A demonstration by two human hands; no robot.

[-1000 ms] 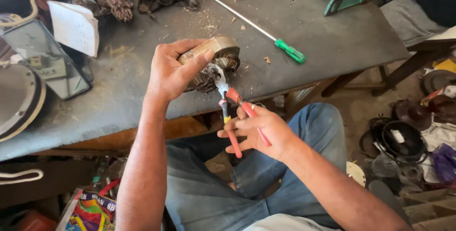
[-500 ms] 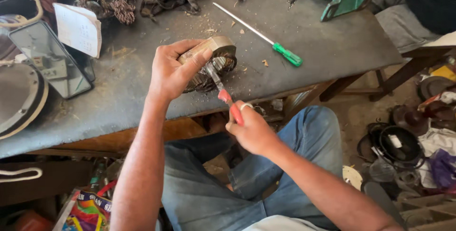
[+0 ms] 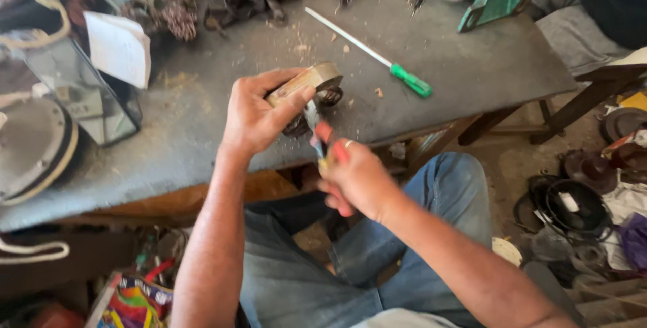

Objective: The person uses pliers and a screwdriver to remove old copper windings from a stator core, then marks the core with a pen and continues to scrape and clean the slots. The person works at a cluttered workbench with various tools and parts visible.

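Item, my left hand: fingers curled and pressed around a round metal motor part with dark windings, held tilted at the near edge of the grey workbench. Item, my right hand: fingers closed tight around the red handles of a pair of pliers, whose nose reaches up into the motor part; whether the tips actually bite anything I cannot tell. Also on the bench: a green-handled screwdriver lying well apart behind the part, and a white paper sheet at the far left.
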